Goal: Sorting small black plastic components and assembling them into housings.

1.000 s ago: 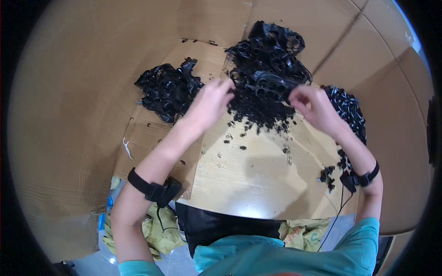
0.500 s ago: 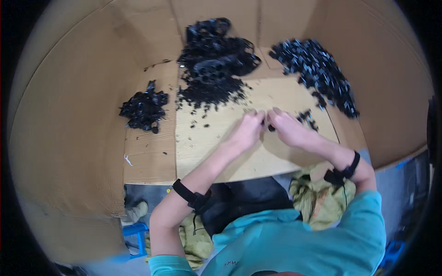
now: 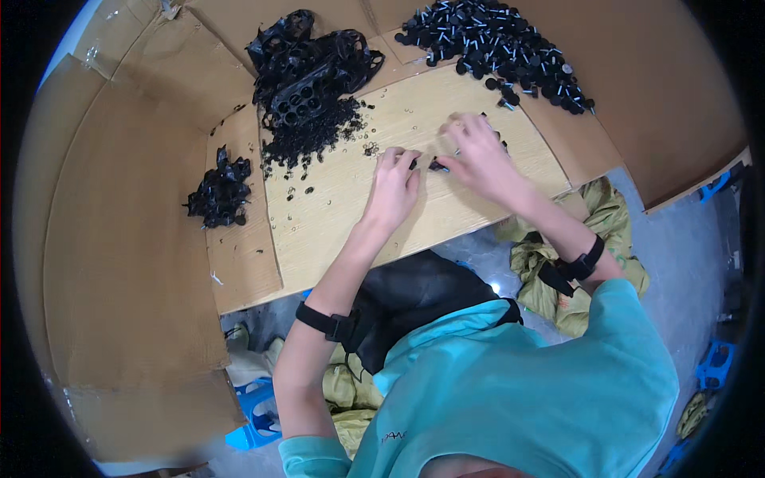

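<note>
My left hand is over the middle of the wooden board, its fingers curled and closed on a small black piece at the fingertips. Just right of it, my right hand hovers palm down, slightly blurred, with its fingers apart. By its thumb lies a black round-headed bolt with a metal shank. A few more black bolts are partly hidden behind my right fingers. At the far right is a large heap of such black round-headed bolts.
A pile of small black rings or nuts lies left of my hands, with black plastic bags behind it. A smaller black clump sits on cardboard further left. Tall cardboard walls surround the wooden board.
My hands were close together with fingertips nearly meeting; now they are apart, and my right hand has opened. The whole view has shifted, so the piles appear higher and further left.
</note>
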Demonstrator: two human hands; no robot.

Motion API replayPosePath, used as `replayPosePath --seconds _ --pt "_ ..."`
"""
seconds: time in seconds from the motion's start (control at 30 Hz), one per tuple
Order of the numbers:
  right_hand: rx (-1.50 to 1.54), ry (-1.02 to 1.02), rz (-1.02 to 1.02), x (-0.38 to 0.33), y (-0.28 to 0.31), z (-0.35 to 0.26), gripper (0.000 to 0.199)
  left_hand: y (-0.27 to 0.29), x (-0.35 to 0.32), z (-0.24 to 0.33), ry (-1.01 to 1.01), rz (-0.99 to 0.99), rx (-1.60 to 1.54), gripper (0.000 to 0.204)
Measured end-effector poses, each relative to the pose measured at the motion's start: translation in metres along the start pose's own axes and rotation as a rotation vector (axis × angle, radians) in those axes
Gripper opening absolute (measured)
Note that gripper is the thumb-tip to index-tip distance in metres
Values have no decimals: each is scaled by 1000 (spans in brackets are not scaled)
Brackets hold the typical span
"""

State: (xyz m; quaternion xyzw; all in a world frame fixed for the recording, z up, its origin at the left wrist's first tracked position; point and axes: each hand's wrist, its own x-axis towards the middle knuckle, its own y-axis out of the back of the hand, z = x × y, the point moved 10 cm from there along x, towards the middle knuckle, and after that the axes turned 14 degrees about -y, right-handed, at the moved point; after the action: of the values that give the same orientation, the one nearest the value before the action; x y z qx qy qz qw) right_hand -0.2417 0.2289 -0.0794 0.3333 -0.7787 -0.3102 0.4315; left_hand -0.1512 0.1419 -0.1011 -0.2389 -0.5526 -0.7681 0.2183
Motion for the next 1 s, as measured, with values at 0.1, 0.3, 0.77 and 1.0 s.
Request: replayPosePath --seconds 0.1,0.3,0.77,1.0 --pt "-100 -85 76 -3 18 40 59 -4 -3 -8 144 -4 -176 29" --pt "91 -197 -115 -6 -10 53 87 15 -11 4 141 10 -191 31" --pt "-156 -111 -2 -24 -24 29 68 252 -177 -157 711 -43 709 45" --pt "-96 -142 32 -28 -15 32 61 222 -213 -189 880 -193 577 49"
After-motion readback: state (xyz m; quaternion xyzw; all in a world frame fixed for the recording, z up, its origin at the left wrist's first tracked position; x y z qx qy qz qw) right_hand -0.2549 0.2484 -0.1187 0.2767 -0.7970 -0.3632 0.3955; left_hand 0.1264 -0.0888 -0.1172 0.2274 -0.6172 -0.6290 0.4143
